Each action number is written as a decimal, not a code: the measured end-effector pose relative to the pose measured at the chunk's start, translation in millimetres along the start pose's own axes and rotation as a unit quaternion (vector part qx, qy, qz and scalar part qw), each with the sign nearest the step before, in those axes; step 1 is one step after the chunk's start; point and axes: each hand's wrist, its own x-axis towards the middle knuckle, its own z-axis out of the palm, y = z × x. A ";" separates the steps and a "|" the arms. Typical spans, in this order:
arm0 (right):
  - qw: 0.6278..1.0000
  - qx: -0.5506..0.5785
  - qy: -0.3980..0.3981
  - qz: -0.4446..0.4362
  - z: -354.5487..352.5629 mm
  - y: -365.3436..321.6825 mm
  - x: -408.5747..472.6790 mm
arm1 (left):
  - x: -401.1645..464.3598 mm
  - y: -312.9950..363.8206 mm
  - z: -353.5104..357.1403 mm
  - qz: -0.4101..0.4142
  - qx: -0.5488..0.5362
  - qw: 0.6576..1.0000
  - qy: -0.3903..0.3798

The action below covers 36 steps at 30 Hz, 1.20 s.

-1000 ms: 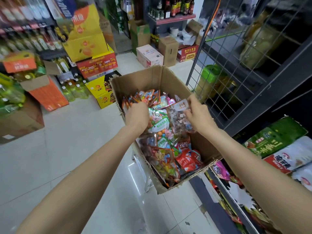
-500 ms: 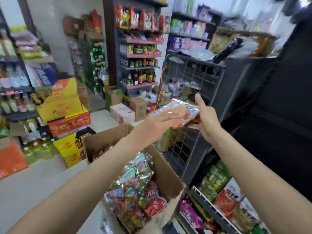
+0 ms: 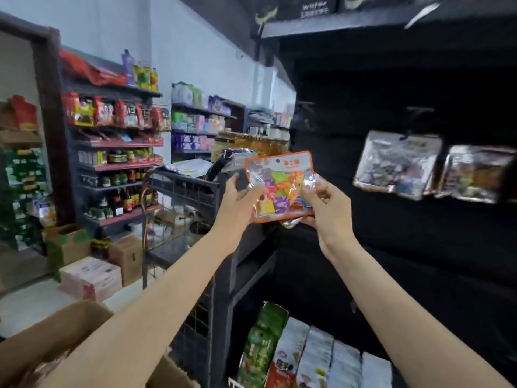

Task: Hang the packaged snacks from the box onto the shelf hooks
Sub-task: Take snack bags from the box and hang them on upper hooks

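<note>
An orange-edged clear snack packet point(image 3: 279, 182) full of coloured sweets is held upright in front of the dark hook shelf point(image 3: 391, 233). My left hand point(image 3: 240, 193) pinches its left edge. My right hand point(image 3: 326, 204) grips its right edge, and a second shiny packet point(image 3: 291, 223) shows under those fingers. The cardboard box point(image 3: 67, 329) sits at the bottom left, mostly behind my left forearm. Two silvery packets point(image 3: 397, 163) point(image 3: 475, 173) hang on hooks at the right.
Green and white bagged goods point(image 3: 302, 357) stand on the lower shelf. A black wire rack point(image 3: 184, 197) stands just left of the shelf. Cartons point(image 3: 92, 275) lie on the floor, with stocked shelves point(image 3: 117, 152) behind them.
Both hands have risen from the box with the snack packet, and it has turned from flat to upright facing me. My view has swung up and right toward the hook shelf.
</note>
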 end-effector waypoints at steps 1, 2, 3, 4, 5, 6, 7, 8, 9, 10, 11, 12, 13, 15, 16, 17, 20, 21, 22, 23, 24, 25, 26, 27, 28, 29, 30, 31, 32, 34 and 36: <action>1.000 -0.012 0.013 -0.007 -12.2 -5.3 0.9 | 2.7 1.5 12.7 -0.004 0.007 1.000 -0.012; 0.999 -0.017 0.024 -0.013 -24.2 -10.3 2.0 | 4.7 1.9 24.2 0.005 0.025 0.999 -0.024; 0.999 -0.023 0.031 -0.022 -36.0 -15.1 3.0 | 4.1 2.9 36.3 0.019 0.032 0.999 -0.036; 0.998 -0.033 0.035 -0.033 -47.2 -19.7 3.7 | 2.7 4.8 48.3 0.032 0.034 0.998 -0.044; 0.997 -0.052 0.041 -0.045 -57.2 -24.5 4.1 | 2.2 6.3 59.1 0.040 0.029 0.997 -0.050; 0.995 -0.067 0.050 -0.062 -66.0 -30.0 3.9 | 3.2 7.9 69.2 0.041 0.026 0.997 -0.053; 0.992 -0.077 0.061 -0.077 -74.0 -35.4 4.7 | 5.5 9.2 78.5 0.036 0.016 0.998 -0.051; 0.990 -0.074 0.074 -0.091 -81.2 -41.7 5.9 | 8.4 10.8 86.6 0.033 0.022 0.998 -0.044; 0.988 -0.067 0.087 -0.106 -87.5 -48.9 6.9 | 11.5 11.8 94.0 0.036 0.038 0.998 -0.038; 0.984 -0.069 0.106 -0.124 -94.1 -55.5 9.7 | 15.0 12.1 100.4 0.044 0.053 0.997 -0.031; 0.977 -0.087 0.127 -0.147 -99.8 -62.5 12.8 | 17.6 13.3 106.0 0.054 0.058 0.997 -0.020; 0.968 -0.118 0.144 -0.170 -106.2 -68.0 17.4 | 19.4 14.8 110.4 0.062 0.063 0.996 -0.006; 0.958 -0.152 0.154 -0.188 -112.7 -72.6 22.7 | 21.5 15.4 113.4 0.069 0.067 0.995 0.008; 0.941 -0.213 0.165 -0.207 -122.6 -78.7 33.8 | 25.7 16.7 117.2 0.075 0.078 0.994 0.032; 0.933 -0.232 0.170 -0.214 -125.9 -80.5 38.3 | 27.3 17.7 118.6 0.078 0.083 0.993 0.037; 0.927 -0.247 0.176 -0.218 -127.9 -82.1 42.2 | 28.3 18.7 119.6 0.081 0.089 0.992 0.039; 0.919 -0.273 0.180 -0.219 -129.9 -87.2 48.4 | 28.4 23.0 121.4 0.090 0.110 0.989 0.041; 0.917 -0.279 0.181 -0.218 -130.5 -87.8 49.8 | 28.1 24.4 121.8 0.093 0.113 0.988 0.042; 0.915 -0.284 0.185 -0.218 -130.9 -88.3 50.4 | 27.9 25.3 122.0 0.097 0.115 0.988 0.041; 0.914 -0.288 0.187 -0.216 -131.5 -87.8 51.3 | 27.3 26.2 122.2 0.100 0.117 0.987 0.040; 0.913 -0.290 0.187 -0.215 -131.9 -86.8 52.2 | 26.5 27.2 122.5 0.105 0.119 0.987 0.037; 0.913 -0.293 0.189 -0.213 -132.6 -84.7 53.7 | 25.4 28.0 122.7 0.111 0.121 0.986 0.034; 0.912 -0.297 0.190 -0.209 -133.0 -82.4 54.8 | 24.7 28.8 122.8 0.116 0.123 0.985 0.030; 0.910 -0.305 0.191 -0.204 -132.9 -80.3 55.8 | 23.7 29.4 122.5 0.120 0.124 0.985 0.028; 0.908 -0.315 0.192 -0.201 -133.0 -78.4 56.3 | 22.9 29.6 122.2 0.123 0.124 0.984 0.026; 0.905 -0.321 0.193 -0.200 -132.3 -76.5 56.9 | 22.5 29.6 121.7 0.124 0.123 0.984 0.025; 0.904 -0.324 0.193 -0.200 -132.2 -75.1 57.3 | 22.1 29.5 121.5 0.124 0.123 0.984 0.024; 0.904 -0.326 0.193 -0.197 -131.7 -73.7 58.5 | 21.6 29.1 121.5 0.123 0.124 0.984 0.022; 0.904 -0.331 0.191 -0.193 -132.3 -72.4 60.8 | 20.9 28.9 121.9 0.122 0.126 0.984 0.020; 0.896 -0.363 0.178 -0.185 -133.3 -70.5 65.5 | 19.3 29.2 123.5 0.120 0.131 0.984 0.016; 0.885 -0.398 0.165 -0.175 -134.0 -68.7 66.7 | 17.8 29.9 126.4 0.117 0.137 0.983 0.013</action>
